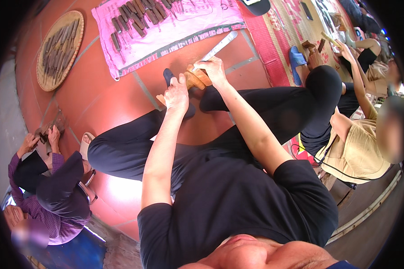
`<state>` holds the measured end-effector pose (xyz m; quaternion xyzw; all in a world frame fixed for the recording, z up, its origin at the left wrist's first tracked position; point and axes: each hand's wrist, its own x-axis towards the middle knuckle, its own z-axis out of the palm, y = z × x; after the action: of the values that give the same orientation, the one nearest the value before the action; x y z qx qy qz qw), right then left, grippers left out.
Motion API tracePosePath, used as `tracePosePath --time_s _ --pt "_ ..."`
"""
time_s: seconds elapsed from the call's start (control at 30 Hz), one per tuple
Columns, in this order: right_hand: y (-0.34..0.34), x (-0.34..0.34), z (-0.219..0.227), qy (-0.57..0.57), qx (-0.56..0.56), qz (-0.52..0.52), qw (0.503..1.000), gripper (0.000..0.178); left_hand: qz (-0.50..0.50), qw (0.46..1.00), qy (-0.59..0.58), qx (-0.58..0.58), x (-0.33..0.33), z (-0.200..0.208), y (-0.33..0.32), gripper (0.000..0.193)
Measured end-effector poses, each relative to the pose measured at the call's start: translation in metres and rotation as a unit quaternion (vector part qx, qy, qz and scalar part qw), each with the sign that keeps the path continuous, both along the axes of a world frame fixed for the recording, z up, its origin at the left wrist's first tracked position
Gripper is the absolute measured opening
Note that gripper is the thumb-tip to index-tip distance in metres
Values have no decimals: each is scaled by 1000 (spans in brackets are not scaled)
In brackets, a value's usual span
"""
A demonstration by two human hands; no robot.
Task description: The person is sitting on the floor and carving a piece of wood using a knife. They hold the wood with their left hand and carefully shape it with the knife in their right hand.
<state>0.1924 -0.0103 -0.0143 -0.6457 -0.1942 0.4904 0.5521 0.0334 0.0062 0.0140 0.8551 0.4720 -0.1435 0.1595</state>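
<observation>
Out in front of me, my left hand [176, 95] is wrapped round a turned piece of light-brown wood [194, 80] with rounded, stepped rings. A narrow end of wood pokes out on the left of that hand. My right hand [212, 71] grips a long, flat, pale strip [221, 45] that slants up to the far right. The fingers of this hand lie close against the right side of the wood. Whether the strip's near end touches the wood is hidden by the fingers. Both hands are above the tiled floor, between my bent knees.
Wood-handled tools lie in rows on a pink printed sack [114, 67] and in a round woven tray [42, 80]. A red mat [274, 40] spreads at far right. Co-workers sit at left [67, 210] and right [352, 148], their hands on wooden pieces. A blue slipper [295, 62] is by the mat.
</observation>
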Motion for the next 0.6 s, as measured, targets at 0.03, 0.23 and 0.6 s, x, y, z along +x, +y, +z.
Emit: tracePosePath --time_s 0.03,0.23,0.6 --pt "0 1 -1 2 -1 -1 1000 15 -2 1000 3 2 1 1 0 47" --pt "3 -1 -1 -4 3 111 994 14 28 998 -45 -18 -5 -13 1 53" --pt "8 1 -16 7 4 97 995 11 4 1000 -20 1 -4 -8 1 48"
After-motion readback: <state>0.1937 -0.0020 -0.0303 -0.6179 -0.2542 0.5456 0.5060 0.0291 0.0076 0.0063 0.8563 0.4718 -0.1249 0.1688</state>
